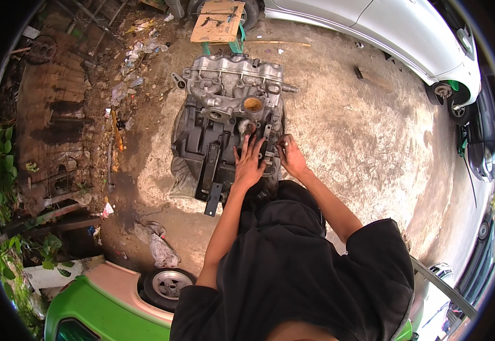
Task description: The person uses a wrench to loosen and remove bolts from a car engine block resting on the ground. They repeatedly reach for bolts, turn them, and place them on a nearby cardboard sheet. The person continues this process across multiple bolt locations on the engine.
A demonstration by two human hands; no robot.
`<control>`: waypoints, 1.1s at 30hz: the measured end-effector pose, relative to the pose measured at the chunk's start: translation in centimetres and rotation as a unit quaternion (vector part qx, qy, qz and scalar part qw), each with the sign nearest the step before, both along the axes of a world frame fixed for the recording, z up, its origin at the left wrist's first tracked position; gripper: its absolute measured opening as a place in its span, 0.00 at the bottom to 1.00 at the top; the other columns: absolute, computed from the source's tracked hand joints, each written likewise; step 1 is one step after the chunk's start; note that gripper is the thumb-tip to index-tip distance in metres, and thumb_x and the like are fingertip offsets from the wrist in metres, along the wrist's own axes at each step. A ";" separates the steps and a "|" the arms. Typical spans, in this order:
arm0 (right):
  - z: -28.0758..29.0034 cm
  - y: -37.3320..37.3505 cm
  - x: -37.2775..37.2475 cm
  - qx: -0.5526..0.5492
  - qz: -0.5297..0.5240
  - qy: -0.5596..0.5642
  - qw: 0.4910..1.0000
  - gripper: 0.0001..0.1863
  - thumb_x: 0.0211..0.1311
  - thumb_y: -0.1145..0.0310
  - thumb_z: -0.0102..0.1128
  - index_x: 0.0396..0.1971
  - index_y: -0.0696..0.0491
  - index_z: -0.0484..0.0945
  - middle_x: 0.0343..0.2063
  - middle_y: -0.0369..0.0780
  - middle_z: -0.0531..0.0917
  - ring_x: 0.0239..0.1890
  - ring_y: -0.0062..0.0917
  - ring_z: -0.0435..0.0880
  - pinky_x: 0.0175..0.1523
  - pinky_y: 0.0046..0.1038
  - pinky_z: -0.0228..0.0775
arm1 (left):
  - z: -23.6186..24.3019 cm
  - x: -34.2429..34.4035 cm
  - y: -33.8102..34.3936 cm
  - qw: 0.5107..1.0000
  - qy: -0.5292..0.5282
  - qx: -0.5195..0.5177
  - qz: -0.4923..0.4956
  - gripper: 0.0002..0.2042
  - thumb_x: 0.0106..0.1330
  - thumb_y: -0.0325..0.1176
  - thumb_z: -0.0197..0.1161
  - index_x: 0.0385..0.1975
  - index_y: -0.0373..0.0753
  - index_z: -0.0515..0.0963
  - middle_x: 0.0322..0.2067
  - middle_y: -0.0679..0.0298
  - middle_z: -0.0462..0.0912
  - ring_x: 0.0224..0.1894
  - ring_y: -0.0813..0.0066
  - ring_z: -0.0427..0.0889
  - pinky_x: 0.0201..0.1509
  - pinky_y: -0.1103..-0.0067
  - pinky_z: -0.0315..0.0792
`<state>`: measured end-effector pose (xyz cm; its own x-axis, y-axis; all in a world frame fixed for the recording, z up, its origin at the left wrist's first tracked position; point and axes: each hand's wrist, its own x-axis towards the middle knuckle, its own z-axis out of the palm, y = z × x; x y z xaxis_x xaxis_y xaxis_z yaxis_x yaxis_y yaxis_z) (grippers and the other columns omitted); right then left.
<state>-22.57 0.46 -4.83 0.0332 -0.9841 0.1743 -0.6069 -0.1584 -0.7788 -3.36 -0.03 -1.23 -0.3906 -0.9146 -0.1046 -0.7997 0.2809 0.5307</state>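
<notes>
A grey metal car engine (233,74) sits on the ground in front of me. My left hand (248,163) lies on the side of its block, fingers spread and pointing away from me. At the block's right edge, my right hand (291,158) has its fingers curled together in a pinch. Whatever small thing they may hold is too small to make out. A flat metal bracket (268,132) stands between the two hands. Left of my left hand, a long black metal bracket (208,170) is against the engine, its lower end jutting toward me.
Beyond the engine stands a small green-legged table with a cardboard top (218,21) carrying dark tools. A silver car (338,17) is at the far right, a green and pink car (116,307) at the near left. A crumpled cloth (162,247) and scattered rubbish (136,54) lie on the ground leftward.
</notes>
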 end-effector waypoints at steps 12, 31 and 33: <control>0.5 0.7 0.8 0.025 0.009 -0.003 1.000 0.14 0.64 0.81 0.57 0.48 0.60 0.67 0.44 0.51 0.72 0.46 0.52 0.77 0.49 0.46 0.72 | 0.1 0.3 -0.1 1.000 -0.007 0.007 -0.009 0.40 0.64 0.36 0.65 0.76 0.55 0.53 0.77 0.63 0.51 0.81 0.63 0.35 0.77 0.43 0.34; -0.7 -1.7 -0.6 0.050 0.055 0.017 0.997 0.13 0.64 0.79 0.57 0.46 0.59 0.67 0.45 0.52 0.73 0.45 0.53 0.77 0.48 0.46 0.73 | -0.1 0.5 -0.1 1.000 0.003 0.001 -0.018 0.38 0.65 0.36 0.64 0.75 0.54 0.54 0.77 0.62 0.50 0.81 0.62 0.35 0.77 0.43 0.34; -0.2 -1.8 -0.4 0.067 0.033 -0.044 0.996 0.13 0.63 0.81 0.58 0.45 0.59 0.67 0.43 0.51 0.74 0.43 0.52 0.78 0.48 0.45 0.73 | -0.2 0.5 -0.2 1.000 -0.004 0.001 -0.017 0.38 0.65 0.36 0.64 0.75 0.54 0.53 0.77 0.62 0.50 0.81 0.62 0.35 0.77 0.43 0.34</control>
<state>-22.96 -1.36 -5.03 0.0897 -0.9948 0.0475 -0.5268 -0.0879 -0.8454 -2.87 -0.23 -1.41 -0.4201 -0.9009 -0.1090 -0.7937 0.3066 0.5254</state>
